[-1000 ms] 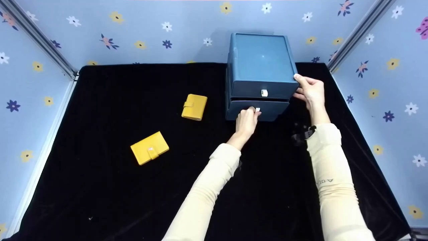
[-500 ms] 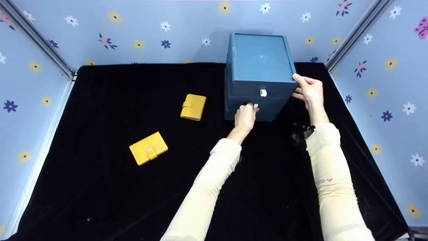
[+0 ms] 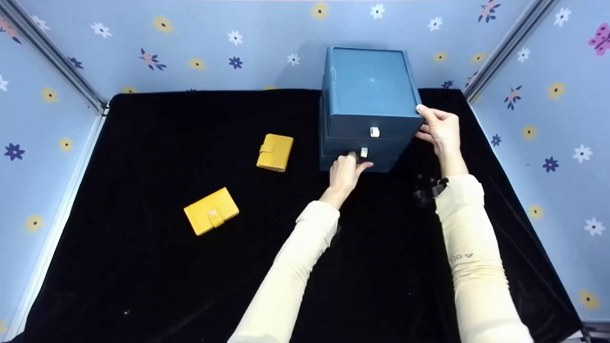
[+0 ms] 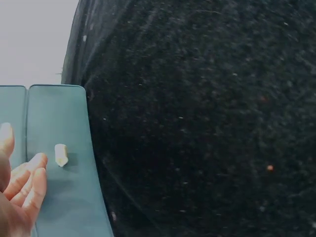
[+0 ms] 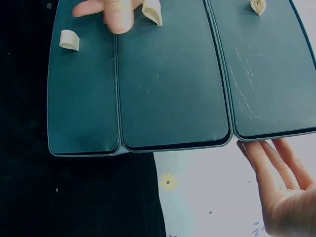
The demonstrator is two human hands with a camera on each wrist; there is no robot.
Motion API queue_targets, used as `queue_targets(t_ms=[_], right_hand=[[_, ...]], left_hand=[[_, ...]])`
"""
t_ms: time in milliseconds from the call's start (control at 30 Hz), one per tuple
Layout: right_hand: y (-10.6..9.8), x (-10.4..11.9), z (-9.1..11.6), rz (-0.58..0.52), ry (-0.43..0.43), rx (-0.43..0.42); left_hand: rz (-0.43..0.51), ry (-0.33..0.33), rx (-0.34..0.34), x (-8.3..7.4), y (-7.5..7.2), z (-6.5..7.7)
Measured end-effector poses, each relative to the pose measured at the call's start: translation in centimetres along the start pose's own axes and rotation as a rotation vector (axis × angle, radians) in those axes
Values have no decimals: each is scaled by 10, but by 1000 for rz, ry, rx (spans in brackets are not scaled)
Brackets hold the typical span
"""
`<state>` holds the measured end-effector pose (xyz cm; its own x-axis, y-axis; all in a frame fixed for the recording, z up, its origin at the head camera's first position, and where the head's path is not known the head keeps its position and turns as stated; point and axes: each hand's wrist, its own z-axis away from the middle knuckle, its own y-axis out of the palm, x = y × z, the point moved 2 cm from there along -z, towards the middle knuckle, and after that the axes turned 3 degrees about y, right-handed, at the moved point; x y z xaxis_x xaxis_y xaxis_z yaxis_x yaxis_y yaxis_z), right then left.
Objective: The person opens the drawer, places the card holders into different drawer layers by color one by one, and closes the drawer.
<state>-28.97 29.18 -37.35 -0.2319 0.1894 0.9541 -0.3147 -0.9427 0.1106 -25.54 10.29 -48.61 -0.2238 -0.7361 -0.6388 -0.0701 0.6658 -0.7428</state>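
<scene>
A yellow wallet lies at a slant on the black cloth that covers the bench. Next, farther back, lies a second yellow wallet, with its strap on the left side. Then comes the left hand, in front of the blue box. Its grip is loose, with the thumb sticking out apart from the fingers. The white pull on the middle drawer is just beside them; I can't tell if the fingers touch the drawer. The blue box stands upright at the back, near the flowery wall, and its three drawers look pushed in. Last is the right hand. Its grip is apart: the thumb rests on the box's top front corner, and the straight fingers touch its right side.
</scene>
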Motion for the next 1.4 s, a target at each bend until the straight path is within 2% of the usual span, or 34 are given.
queue_targets(t_ms=[267,567,800,1000,1200,1400], right_hand=[[0,-1,-1,-1,2,-2],[-1,-1,0,4,-2,6],[-1,-2,-1,-4,-13,10],[0,-3,-1,-10,-12,10],[-1,-2,-2,10,-17,6],[0,-1,-2,4,-17,3]], left_hand=[[-36,-51,49,13,8,4],[-46,-104,135,14,15,5],[6,-170,146,13,17,7],[31,-194,150,15,20,7],[124,-238,163,16,21,5],[198,-272,147,19,21,5]])
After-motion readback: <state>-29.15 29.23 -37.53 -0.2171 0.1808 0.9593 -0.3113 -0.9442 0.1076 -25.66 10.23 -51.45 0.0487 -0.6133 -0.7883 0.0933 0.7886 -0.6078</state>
